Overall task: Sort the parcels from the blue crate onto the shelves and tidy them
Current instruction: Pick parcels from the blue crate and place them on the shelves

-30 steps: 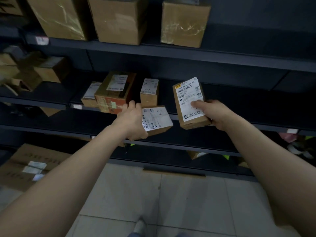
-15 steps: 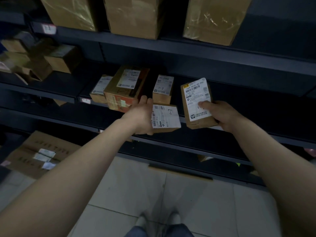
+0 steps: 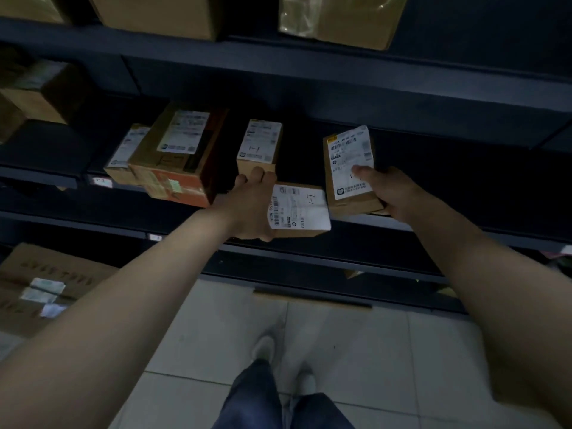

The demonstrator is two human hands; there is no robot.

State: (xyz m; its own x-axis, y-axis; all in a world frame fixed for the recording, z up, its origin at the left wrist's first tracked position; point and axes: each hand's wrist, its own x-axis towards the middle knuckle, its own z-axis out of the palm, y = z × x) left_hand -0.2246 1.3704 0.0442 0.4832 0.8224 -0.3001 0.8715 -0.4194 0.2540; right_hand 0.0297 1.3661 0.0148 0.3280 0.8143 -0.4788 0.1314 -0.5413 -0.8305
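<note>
left fingers [image 3: 256, 176] curled over far edge of flat parcel [image 3: 301, 213], tips touching or just short of small parcel [image 3: 259, 147] behind it, can't tell which. gripped firmly in left hand [image 3: 247, 209], label up, "1-7" handwritten on it. hanging out over front edge of middle shelf [image 3: 464, 235], near its middle.

right thumb [image 3: 360, 172] pressed flat on label of tall parcel [image 3: 348, 181], other fingers hidden behind the box. held in right hand [image 3: 394, 195], tilted back, label facing camera, bottom end right at the shelf's front edge. resting on shelf or not: can't tell. just beside flat parcel, to its right, corners close or touching.

further left on same shelf: orange-sided box [image 3: 176, 162] poking over the front edge, thin parcel [image 3: 123, 151] tucked against its left side. small parcel standing upright between orange-sided box and tall parcel, set back from the edge.

above, on top shelf [image 3: 340, 72]: big brown boxes [image 3: 337, 18] along the front edge.

below: floor carton [image 3: 37, 286] at lower left, shoes [image 3: 263, 348] on tiled floor [image 3: 356, 351].
</note>
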